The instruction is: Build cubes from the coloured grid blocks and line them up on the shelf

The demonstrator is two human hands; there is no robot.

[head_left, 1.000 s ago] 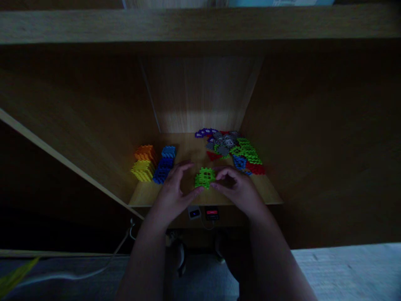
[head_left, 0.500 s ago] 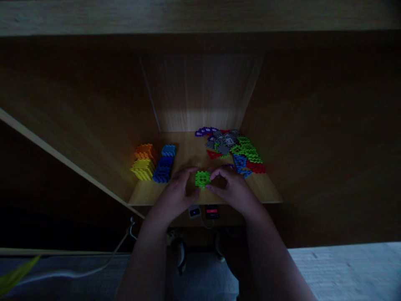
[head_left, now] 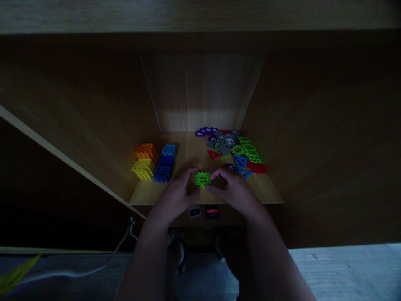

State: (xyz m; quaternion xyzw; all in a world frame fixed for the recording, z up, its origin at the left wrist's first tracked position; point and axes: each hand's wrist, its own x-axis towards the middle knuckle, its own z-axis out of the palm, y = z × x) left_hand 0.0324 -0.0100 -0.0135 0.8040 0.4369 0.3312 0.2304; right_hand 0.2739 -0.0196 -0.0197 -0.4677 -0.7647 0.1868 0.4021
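Note:
A square light-green interlocking tile [head_left: 203,179], with notched edges and a window-like grid in its middle, is between my two hands near the front of the shelf. My left hand [head_left: 179,193] curves around its left side, thumb at the lower corner and index finger at the upper one. On the opposite side, my right hand [head_left: 233,189] grips the right edge between thumb and index finger. The tile may be a stack of more than one; its thickness is hard to see in the dim light.
Stacked orange tiles [head_left: 145,151], yellow tiles [head_left: 143,168], dark blue tiles [head_left: 163,169] and light blue tiles [head_left: 169,150] stand at left. A mixed pile with grey tiles [head_left: 223,149] and green tiles [head_left: 249,150] lies at right. Below the shelf edge sits a phone [head_left: 212,212].
Both hands keep their places around the green tile, which looks very slightly tilted compared with before. The stacks and the pile are unchanged.

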